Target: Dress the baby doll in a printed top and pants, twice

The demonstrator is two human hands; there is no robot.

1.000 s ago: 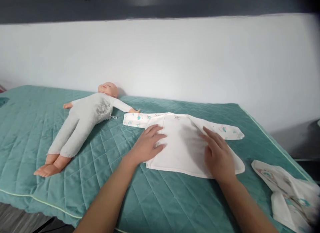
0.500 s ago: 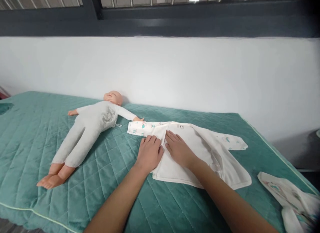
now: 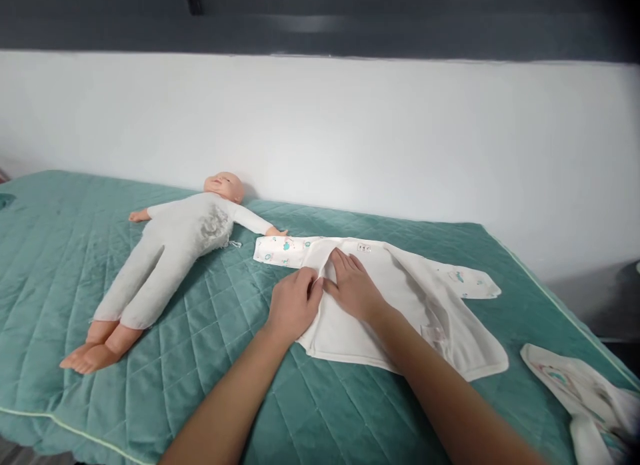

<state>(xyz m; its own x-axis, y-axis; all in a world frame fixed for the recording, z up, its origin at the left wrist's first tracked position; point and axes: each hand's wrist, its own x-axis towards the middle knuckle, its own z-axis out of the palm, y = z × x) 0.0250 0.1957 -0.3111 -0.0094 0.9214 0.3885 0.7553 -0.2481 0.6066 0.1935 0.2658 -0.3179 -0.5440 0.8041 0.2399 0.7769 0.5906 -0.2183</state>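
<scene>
A white baby shirt (image 3: pixel 370 318) with printed sleeves lies spread on the green quilted cover, its front opened out and a small label at the neck. My left hand (image 3: pixel 295 302) is closed at the shirt's left front edge, thumb and fingers pinching the cloth. My right hand (image 3: pixel 353 282) rests beside it on the inside of the shirt, fingers stretched out and pressing the fabric; its thumb side is close to my left hand. A baby doll (image 3: pixel 180 228) in a white cloth body lies on its back to the left, one hand near the shirt's left cuff.
The green quilted cover (image 3: pixel 220 385) lies under everything, with a pale piped edge. Another white printed garment (image 3: pixel 575 382) is bunched at the lower right. Behind the bed stands a white wall (image 3: pixel 320 132) below a dark window frame (image 3: pixel 310 22).
The view has tilted down slightly. My left fingers have curled in and now pinch the shirt's edge, lifting a small fold. My right hand stays on the cloth, close by.
</scene>
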